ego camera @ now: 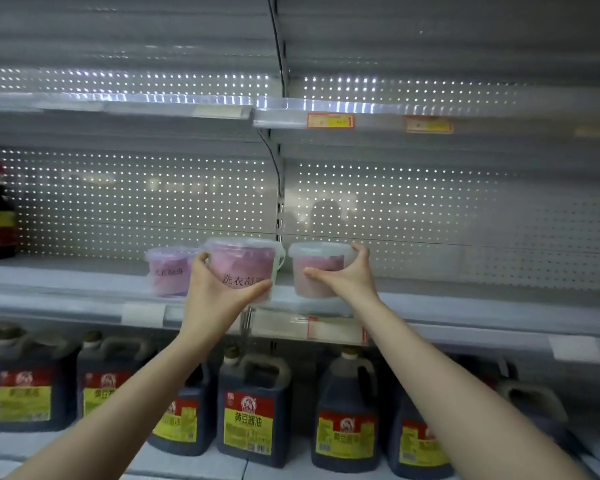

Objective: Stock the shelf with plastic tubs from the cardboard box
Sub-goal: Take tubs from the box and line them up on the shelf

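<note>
At the shelf [66,280], left hand [215,292] curled round pink-filled tub [246,259], right hand [349,277] round second tub [314,263].

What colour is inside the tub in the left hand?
Pink, in the clear plastic tub; head view.

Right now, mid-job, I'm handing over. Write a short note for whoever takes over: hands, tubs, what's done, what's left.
Hands: the left hand grips the middle tub at the front edge of the middle shelf. I cannot tell whether the tub rests on the shelf. The right hand grips the right tub over the same shelf.
Done: the left tub stands on the shelf with no hand on it.
Left: set both held tubs down beside it, let go, then fetch more. The cardboard box is not in view.
</note>
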### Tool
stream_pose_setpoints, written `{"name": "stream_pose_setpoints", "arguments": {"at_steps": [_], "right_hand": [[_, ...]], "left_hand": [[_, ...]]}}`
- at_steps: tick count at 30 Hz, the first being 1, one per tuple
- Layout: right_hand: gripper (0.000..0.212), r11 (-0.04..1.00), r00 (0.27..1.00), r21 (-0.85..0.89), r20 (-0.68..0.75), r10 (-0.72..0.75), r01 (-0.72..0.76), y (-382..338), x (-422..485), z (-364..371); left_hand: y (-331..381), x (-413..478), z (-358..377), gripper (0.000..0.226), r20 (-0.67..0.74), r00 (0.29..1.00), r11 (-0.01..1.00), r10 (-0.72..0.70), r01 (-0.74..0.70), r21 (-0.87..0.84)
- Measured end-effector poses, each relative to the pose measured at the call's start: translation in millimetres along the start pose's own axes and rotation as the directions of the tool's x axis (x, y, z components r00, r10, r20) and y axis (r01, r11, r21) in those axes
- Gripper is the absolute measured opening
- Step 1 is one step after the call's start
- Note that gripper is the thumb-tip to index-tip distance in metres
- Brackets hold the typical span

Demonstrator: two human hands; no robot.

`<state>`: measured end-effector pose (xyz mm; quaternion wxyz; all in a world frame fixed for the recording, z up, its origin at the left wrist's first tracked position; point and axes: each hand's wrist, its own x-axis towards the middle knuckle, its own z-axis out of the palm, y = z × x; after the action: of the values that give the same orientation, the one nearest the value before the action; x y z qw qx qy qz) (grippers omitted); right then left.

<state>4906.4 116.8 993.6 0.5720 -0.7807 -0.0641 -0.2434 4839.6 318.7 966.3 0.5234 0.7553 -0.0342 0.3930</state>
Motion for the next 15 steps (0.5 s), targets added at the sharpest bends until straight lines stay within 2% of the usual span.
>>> {"name": "stream_pose_setpoints", "arguments": {"at_steps": [6,8,12,15], "right_hand": [[0.099,0.989,1.0,-0.15,0.029,0.011,-0.007,7,26,42],[0.098,0.971,0.995,-0.24,0.094,0.037,-0.014,15,32,46],[0.112,0.913,0.976,-0.407,0.2,0.09,-0.001,19,45,35],[0.093,0.902,0.957,-0.428,0.28,0.077,0.053,16,57,25]], "left_hand": [[-19,22,-3,0.105,0.015,1.0,1.0,0.007,-0.007,0.002],[-22,23,1,0.102,0.032,0.999,1.0,0.005,-0.005,0.004],[-22,31,8,0.102,0.04,0.999,0.999,-0.002,0.003,-0.032],[-17,35,14,0.105,0.031,1.0,0.999,-0.006,0.007,-0.04]]}}
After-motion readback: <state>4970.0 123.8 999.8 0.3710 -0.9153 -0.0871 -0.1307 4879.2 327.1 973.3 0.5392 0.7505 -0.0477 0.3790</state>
